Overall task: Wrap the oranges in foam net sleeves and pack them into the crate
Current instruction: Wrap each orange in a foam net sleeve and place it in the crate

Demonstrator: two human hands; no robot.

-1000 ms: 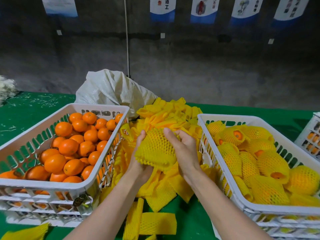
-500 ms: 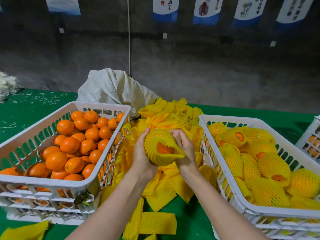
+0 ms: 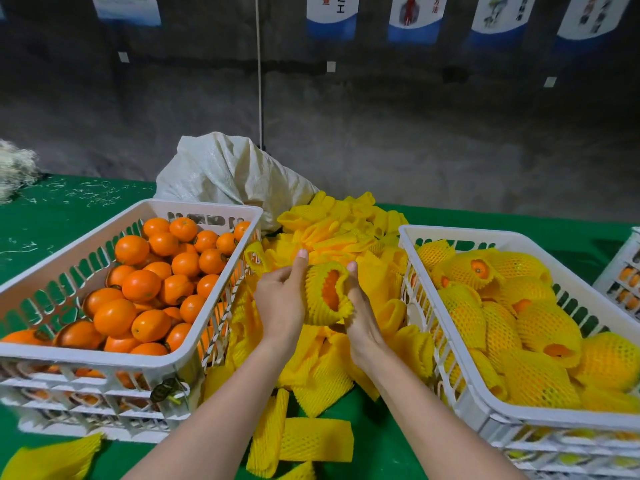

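Between the two crates I hold one orange (image 3: 330, 289) in a yellow foam net sleeve (image 3: 320, 311), its open end facing me so the fruit shows. My left hand (image 3: 281, 299) grips the sleeve's left side, and my right hand (image 3: 358, 306) pinches its right rim. The white crate (image 3: 194, 344) on the left holds several bare oranges (image 3: 138, 285). The white crate (image 3: 460, 386) on the right holds several sleeved oranges (image 3: 526, 327).
A heap of loose yellow sleeves (image 3: 332, 233) lies on the green table (image 3: 62, 216) between the crates, with more near the front edge. A white woven sack (image 3: 225, 174) stands behind. Another crate (image 3: 623, 282) peeks in at far right.
The sleeved orange has been turned so its open end faces me and more fruit shows. Both hands shifted on the sleeve, with the right one now on its rim.
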